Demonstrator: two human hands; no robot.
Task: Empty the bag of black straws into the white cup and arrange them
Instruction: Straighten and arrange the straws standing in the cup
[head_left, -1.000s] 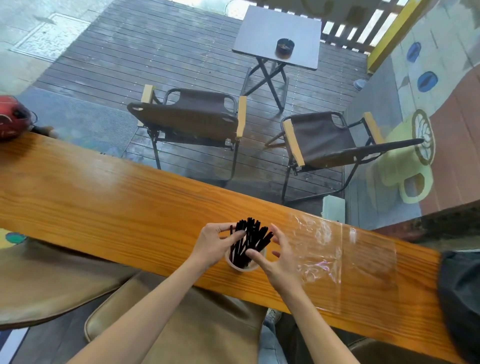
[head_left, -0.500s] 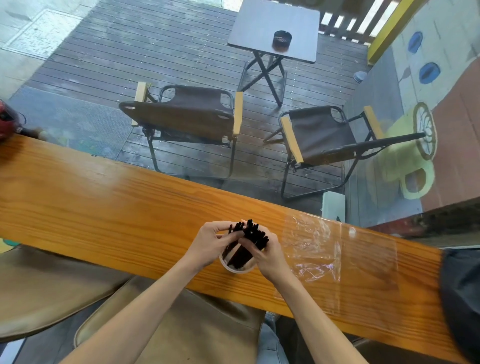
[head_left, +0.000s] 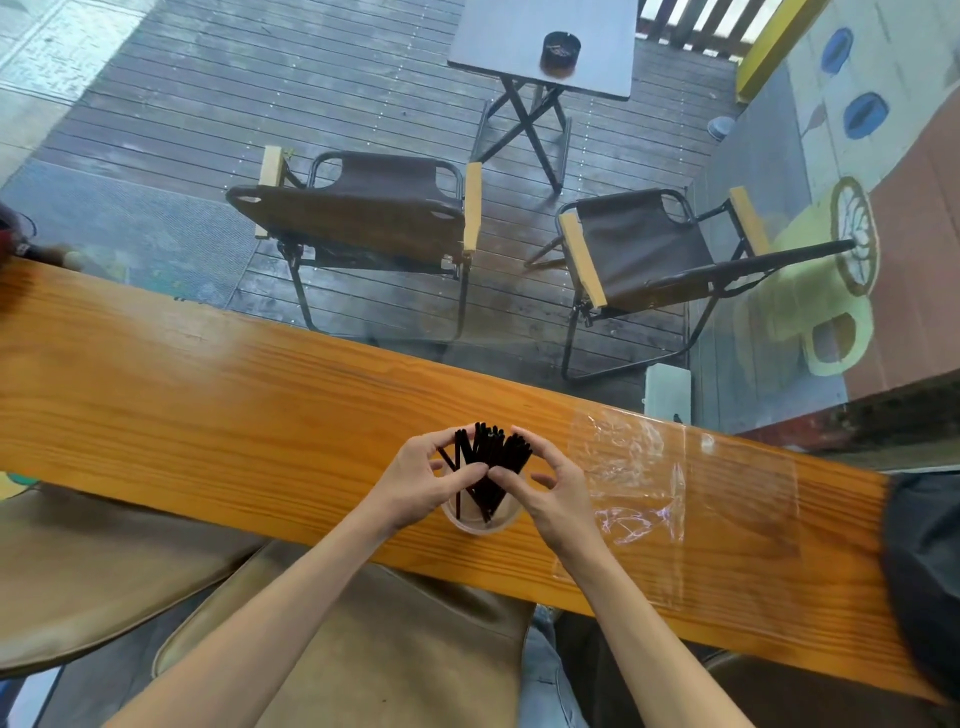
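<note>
Head view: at six o'clock the white cup (head_left: 480, 519) holds the black straws (head_left: 488, 462); the left hand (head_left: 421, 483) and right hand (head_left: 553, 491) pinch them, seemingly gathering the bundle. The empty bag (head_left: 649, 483) lies at three o'clock.

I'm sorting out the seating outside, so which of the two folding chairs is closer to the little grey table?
The right folding chair, angled and open toward the wall mural; the grey table stands just beyond it. The left folding chair sits farther off.

Both forearms reaching forward, left hand (head_left: 415, 480) and right hand (head_left: 553, 491) curled inward — thumbs nearly touching
</note>
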